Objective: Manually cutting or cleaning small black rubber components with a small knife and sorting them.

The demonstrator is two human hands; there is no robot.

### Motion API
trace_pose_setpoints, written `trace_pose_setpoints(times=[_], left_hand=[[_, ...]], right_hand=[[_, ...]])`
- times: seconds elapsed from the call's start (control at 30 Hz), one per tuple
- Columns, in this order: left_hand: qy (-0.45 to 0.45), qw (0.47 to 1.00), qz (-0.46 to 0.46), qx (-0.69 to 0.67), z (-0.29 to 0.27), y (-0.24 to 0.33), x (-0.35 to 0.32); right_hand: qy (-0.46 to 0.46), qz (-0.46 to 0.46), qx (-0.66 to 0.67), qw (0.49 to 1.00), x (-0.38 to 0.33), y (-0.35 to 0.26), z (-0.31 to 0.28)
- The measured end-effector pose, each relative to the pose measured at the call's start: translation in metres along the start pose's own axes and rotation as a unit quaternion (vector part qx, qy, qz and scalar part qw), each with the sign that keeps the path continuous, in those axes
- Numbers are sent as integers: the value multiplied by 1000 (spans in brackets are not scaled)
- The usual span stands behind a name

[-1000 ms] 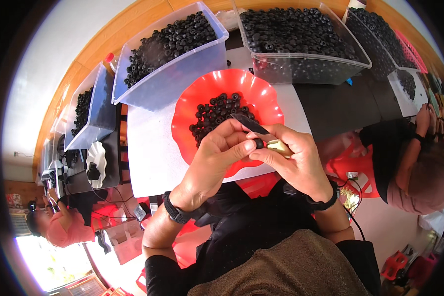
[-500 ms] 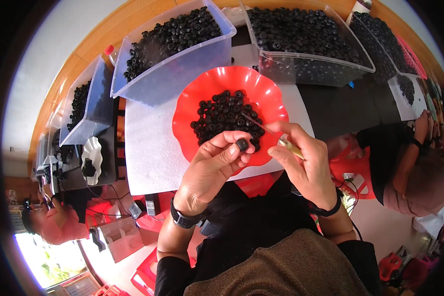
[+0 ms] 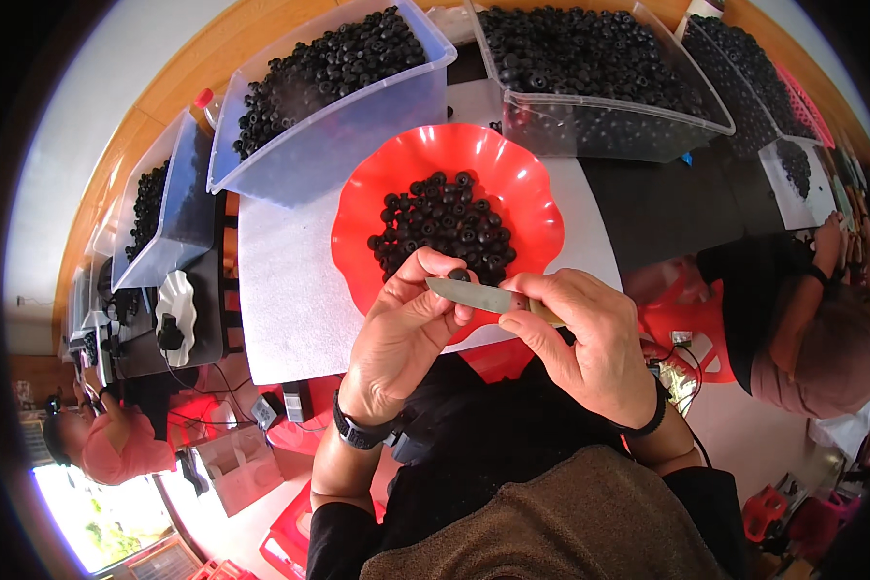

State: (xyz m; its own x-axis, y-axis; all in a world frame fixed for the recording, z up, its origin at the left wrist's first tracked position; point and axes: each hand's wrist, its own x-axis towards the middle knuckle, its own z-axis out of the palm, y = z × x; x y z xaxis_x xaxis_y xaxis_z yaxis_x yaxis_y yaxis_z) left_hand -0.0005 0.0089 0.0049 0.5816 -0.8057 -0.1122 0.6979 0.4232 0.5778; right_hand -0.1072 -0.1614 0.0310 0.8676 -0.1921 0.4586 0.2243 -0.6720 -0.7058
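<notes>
Knife blade [image 3: 469, 294] across a small black piece [image 3: 459, 275], much of it hidden!
The left hand [image 3: 399, 331] pinches that piece in its fingers, above the red bowl's [image 3: 355, 217] near side; whether steel touches it, can't tell. The right hand's [image 3: 590, 340] fingers curl round the handle [image 3: 543, 314], largely covering it. White sheet [image 3: 285, 280] spreads left, black desk [image 3: 681, 208] right; two clear tubs [image 3: 599, 130], cut off at the top, wall the far side.

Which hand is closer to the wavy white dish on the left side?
Left. The left hand, pinching a small black piece, is right of the wavy white dish; the right hand, holding a knife, is farther right.
</notes>
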Motion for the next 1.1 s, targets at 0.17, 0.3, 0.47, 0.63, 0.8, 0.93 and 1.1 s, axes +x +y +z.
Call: trace_pose_setpoints(times=[0.17, 0.3, 0.47, 0.63, 0.8, 0.93, 1.1], left_hand=[[9, 1000, 7, 0, -3, -1, 0], [8, 1000, 14, 9, -3, -1, 1], [37, 999, 25, 26, 1, -1, 1], [56, 998, 30, 23, 2, -1, 3], [75, 996, 2, 57, 11, -5, 1], [14, 997, -31, 67, 11, -8, 1], [25, 999, -25, 36, 3, -5, 4]], right_hand=[[7, 4, -2, 1000, 0, 0, 2], [15, 7, -9, 1000, 0, 0, 5], [19, 9, -25, 999, 1, 1, 6], [31, 3, -23, 999, 4, 6, 11], [45, 11, -42, 998, 9, 12, 14], [78, 45, -23, 996, 14, 22, 13], [8, 136, 87, 987, 9, 16, 0]])
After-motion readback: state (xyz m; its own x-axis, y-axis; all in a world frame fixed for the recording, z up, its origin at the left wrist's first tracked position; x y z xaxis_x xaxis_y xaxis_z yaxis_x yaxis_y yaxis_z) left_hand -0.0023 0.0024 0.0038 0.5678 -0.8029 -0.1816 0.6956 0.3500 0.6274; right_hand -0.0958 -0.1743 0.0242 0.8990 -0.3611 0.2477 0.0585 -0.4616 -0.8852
